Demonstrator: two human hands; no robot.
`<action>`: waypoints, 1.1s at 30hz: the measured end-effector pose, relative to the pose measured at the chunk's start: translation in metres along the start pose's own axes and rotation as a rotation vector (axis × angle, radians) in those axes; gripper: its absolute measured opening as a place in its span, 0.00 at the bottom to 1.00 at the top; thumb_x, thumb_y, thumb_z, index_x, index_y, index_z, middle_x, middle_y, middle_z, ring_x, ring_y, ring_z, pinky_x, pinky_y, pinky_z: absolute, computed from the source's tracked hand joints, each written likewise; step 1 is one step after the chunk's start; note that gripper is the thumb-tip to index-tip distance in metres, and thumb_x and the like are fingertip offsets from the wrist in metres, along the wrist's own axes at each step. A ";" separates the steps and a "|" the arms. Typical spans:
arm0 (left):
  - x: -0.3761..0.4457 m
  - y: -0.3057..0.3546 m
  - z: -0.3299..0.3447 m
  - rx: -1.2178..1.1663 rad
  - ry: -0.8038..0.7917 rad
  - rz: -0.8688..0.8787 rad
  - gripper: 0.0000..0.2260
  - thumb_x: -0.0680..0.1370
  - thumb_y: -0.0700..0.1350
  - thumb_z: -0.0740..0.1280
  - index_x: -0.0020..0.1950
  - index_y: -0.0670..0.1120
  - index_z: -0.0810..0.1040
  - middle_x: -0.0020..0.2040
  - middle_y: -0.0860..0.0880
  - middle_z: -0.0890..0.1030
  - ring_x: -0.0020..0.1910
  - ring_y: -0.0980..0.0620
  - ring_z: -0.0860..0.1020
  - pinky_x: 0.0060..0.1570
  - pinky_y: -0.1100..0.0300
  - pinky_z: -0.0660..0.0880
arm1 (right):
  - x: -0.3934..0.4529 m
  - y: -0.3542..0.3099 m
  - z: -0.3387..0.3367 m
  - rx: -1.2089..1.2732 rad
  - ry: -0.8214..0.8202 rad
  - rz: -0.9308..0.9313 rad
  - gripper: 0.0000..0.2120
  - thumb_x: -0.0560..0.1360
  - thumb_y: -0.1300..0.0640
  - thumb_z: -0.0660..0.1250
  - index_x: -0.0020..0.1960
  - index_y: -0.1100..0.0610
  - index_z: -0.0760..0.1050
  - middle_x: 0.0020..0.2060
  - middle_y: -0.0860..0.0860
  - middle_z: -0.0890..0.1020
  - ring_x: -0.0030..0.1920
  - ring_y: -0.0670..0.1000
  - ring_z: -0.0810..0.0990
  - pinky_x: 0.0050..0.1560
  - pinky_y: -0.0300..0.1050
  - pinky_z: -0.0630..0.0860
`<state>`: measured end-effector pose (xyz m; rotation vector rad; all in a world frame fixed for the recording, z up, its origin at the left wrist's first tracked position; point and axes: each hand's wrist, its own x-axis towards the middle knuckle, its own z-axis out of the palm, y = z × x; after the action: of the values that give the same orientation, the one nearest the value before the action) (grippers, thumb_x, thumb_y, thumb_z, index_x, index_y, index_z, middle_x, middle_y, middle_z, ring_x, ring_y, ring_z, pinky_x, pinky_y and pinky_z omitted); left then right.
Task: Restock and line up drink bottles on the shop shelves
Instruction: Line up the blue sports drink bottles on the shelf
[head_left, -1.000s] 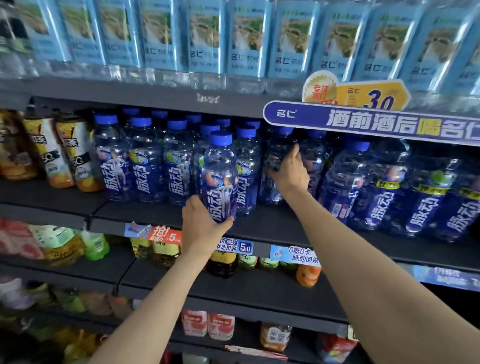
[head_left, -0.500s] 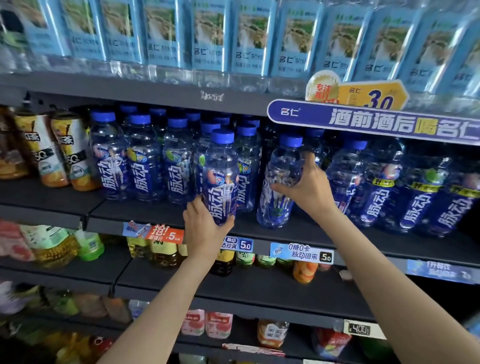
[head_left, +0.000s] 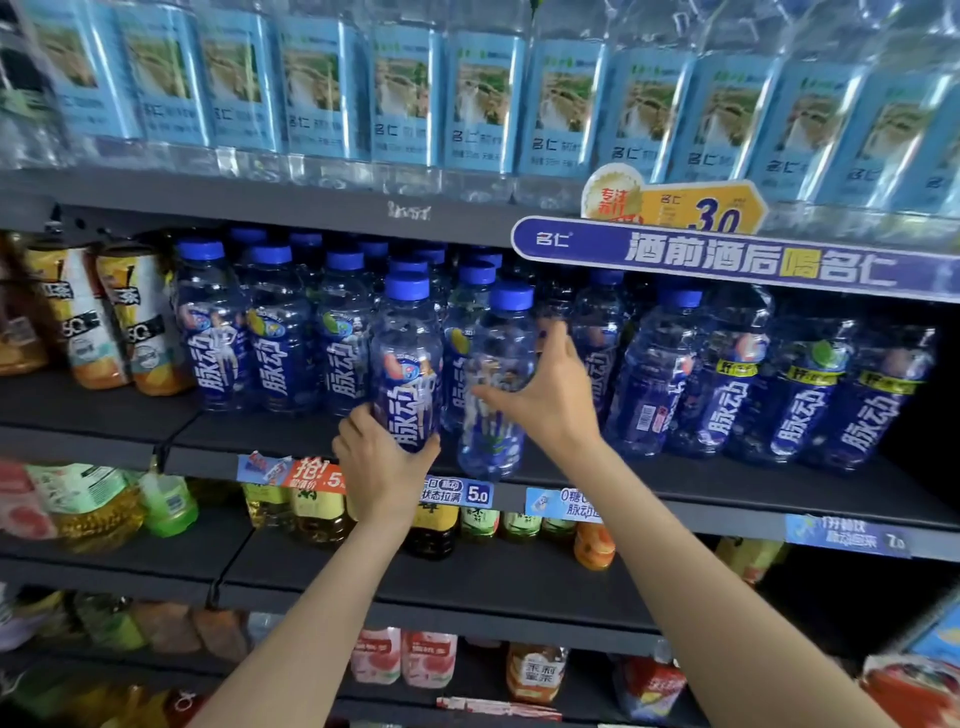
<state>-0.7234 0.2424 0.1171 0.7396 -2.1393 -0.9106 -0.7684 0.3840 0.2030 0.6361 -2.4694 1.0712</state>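
While rows of blue-capped drink bottles (head_left: 275, 332) fill the middle shelf (head_left: 727, 483) of a shop display, a person holds one bottle in each bare hand at its front edge. The left hand (head_left: 382, 462) cups the base of an upright blue bottle (head_left: 408, 364), fingers curled round its lower label, holding it just in front of the row. The right hand (head_left: 545, 400) wraps round the waist of a second bottle (head_left: 496, 384), thumb across the front and fingertips behind; it stands just beside the first, its base near the shelf lip, though contact with the shelf cannot be told. Pale blue water bottles (head_left: 483, 98) line the shelf above, behind a purple banner (head_left: 727, 257). Price tags (head_left: 457, 493) run along the shelf edge, with tea and juice bottles (head_left: 431, 525) below.
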 end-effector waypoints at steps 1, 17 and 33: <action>-0.001 0.000 0.001 0.008 0.009 -0.006 0.33 0.66 0.49 0.76 0.63 0.37 0.65 0.61 0.38 0.70 0.61 0.39 0.67 0.59 0.48 0.66 | -0.001 -0.005 0.005 0.000 -0.013 -0.021 0.42 0.65 0.46 0.76 0.68 0.60 0.58 0.64 0.56 0.70 0.57 0.55 0.76 0.53 0.45 0.73; 0.006 0.013 -0.020 -0.093 0.308 0.207 0.32 0.67 0.50 0.74 0.64 0.36 0.67 0.63 0.37 0.67 0.62 0.39 0.67 0.58 0.45 0.65 | 0.013 0.035 0.013 0.308 0.145 0.102 0.21 0.79 0.49 0.59 0.68 0.57 0.67 0.53 0.51 0.78 0.40 0.58 0.79 0.41 0.52 0.76; 0.035 0.038 -0.009 0.311 0.236 0.787 0.37 0.70 0.65 0.60 0.70 0.40 0.64 0.51 0.47 0.81 0.64 0.49 0.66 0.72 0.50 0.38 | 0.120 0.057 0.057 -0.370 0.054 0.384 0.35 0.77 0.67 0.56 0.74 0.68 0.36 0.75 0.62 0.47 0.68 0.60 0.69 0.47 0.48 0.74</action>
<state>-0.7464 0.2366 0.1636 0.0862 -2.1015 -0.0718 -0.9074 0.3453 0.1930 0.0204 -2.7039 0.7043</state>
